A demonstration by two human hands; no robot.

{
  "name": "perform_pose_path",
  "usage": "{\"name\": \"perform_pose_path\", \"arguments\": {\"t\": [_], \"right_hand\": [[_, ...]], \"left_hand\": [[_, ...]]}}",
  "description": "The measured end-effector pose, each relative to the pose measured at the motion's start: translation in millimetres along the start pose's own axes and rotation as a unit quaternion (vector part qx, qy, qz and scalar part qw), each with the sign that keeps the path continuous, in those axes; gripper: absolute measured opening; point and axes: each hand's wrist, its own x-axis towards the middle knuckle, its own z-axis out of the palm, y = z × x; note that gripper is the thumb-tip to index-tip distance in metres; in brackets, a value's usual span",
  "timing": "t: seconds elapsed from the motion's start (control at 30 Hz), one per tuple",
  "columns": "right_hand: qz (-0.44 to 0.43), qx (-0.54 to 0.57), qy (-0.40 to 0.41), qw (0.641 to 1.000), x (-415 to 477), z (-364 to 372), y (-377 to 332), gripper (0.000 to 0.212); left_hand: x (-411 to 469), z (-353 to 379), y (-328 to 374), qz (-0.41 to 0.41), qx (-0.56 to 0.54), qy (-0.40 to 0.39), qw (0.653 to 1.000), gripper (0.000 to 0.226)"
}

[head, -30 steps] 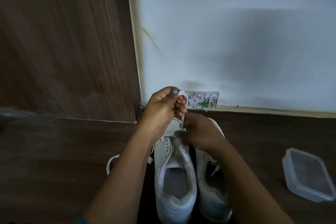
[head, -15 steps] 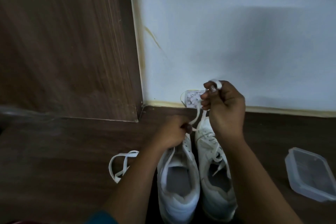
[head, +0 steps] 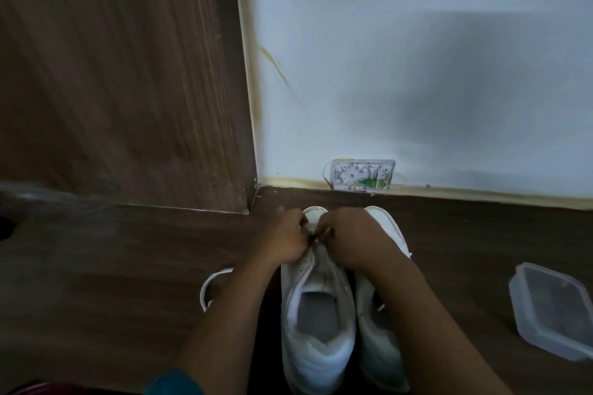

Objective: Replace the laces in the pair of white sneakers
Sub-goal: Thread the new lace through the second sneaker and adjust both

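1. One dark wood-grain floor [head: 96, 266], carrying everything listed below.
2. One white wall [head: 417, 74] with a yellowish strip along its foot. One brown wood-grain panel [head: 112, 74] upright to the left of it, meeting it in a corner.
3. Two bare forearms reaching in from the bottom edge, with a scrap of teal sleeve [head: 175, 383] on the left one.
4. Two white sneakers, upright on the floor just beside each other, toes toward the wall, heels toward the camera. Left sneaker [head: 317, 330] in plain sight, its opening facing up. Right sneaker [head: 388, 223] partly hidden under the right forearm.
5. One clear plastic container [head: 552, 308], lid on, lying on the floor well to the right of the sneakers.
6. Two hands, close together over the forefoot of the left sneaker. Left hand [head: 284, 240] with fingers curled, fingertips pinching the lace [head: 315, 230] at the front eyelets. Right hand [head: 349, 240] curled the same way, pinching at the same spot from the other side.
7. One wall plate [head: 362, 175], low on the wall, touching the strip, beyond the toes.
8. One lace loop [head: 202, 293], flat and white, on the floor left of the left sneaker, partly under the left forearm. Cannot tell whether joined to the pinched piece.
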Motion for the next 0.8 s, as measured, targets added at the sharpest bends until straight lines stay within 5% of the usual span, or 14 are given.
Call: {"name": "perform_pose_path", "arguments": {"t": [0.2,0.37,0.67,0.8], "right_hand": [[0.138,-0.015,0.084,0.987,2.2,-8.6,13.8,0.022],[-0.031,0.073,0.042,0.996,5.8,-1.9,-5.9,0.022],[-0.054,0.029,-0.031,0.998,13.6,14.4,-6.8,0.038],[-0.078,0.038,-0.039,0.995,13.0,13.9,-7.8,0.033]], "left_hand": [[-0.8,-5.5,2.0,0.007,0.032,-0.023,0.999,0.012],[-3.5,-10.8,-0.1,-0.001,0.016,-0.026,1.000,0.018],[-8.6,-12.1,-9.1,-0.060,-0.152,-0.101,0.981,0.039],[-10.0,-18.2,-3.5,-0.030,-0.069,-0.086,0.993,0.040]]}}
